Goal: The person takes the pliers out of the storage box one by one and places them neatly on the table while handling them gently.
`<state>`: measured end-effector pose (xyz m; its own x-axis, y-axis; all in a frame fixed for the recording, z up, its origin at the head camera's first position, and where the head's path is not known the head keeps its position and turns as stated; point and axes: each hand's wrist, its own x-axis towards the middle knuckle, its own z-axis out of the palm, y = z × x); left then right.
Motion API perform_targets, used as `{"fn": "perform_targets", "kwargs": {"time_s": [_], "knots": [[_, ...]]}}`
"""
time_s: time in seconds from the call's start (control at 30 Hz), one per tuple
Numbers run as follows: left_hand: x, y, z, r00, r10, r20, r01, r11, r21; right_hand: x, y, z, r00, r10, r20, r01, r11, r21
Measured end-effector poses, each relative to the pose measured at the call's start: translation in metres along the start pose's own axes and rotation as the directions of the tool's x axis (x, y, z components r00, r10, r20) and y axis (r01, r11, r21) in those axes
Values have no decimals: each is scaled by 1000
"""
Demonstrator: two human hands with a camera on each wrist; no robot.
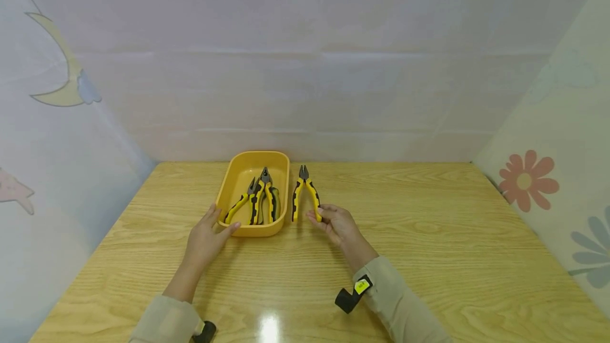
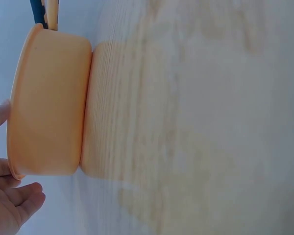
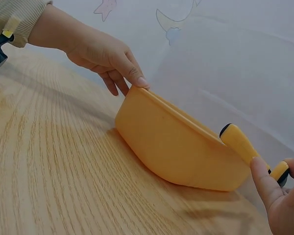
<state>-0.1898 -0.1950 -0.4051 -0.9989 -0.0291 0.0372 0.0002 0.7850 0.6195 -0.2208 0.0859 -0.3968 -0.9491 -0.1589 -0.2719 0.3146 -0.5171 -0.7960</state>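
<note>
A yellow plastic bin stands on the table, with several yellow-and-black pliers lying overlapped inside it. My left hand grips the bin's near left corner, thumb on the front rim and fingers around the left side. Just right of the bin, my right hand pinches one handle of another pair of pliers. These pliers are raised above the table, nose pointing away from me and handles spread. In the right wrist view their handle ends stick up beside the bin's rim.
The wood-grain table meets a pale cloth backdrop just behind the bin. Printed side panels, one with a moon and one with flowers, flank it. A black wrist camera is strapped at the right sleeve.
</note>
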Motion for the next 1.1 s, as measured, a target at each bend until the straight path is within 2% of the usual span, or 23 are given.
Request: {"fn": "perform_targets", "kwargs": {"time_s": [0.6, 1.1], "knots": [[2, -3, 2, 1000, -1, -5, 1, 1000, -1, 21, 9, -6, 995, -15, -94, 6, 995, -104], [0, 0, 1, 1000, 5, -14, -4, 1000, 6, 32, 14, -6, 990, 19, -137, -34, 993, -113]]}}
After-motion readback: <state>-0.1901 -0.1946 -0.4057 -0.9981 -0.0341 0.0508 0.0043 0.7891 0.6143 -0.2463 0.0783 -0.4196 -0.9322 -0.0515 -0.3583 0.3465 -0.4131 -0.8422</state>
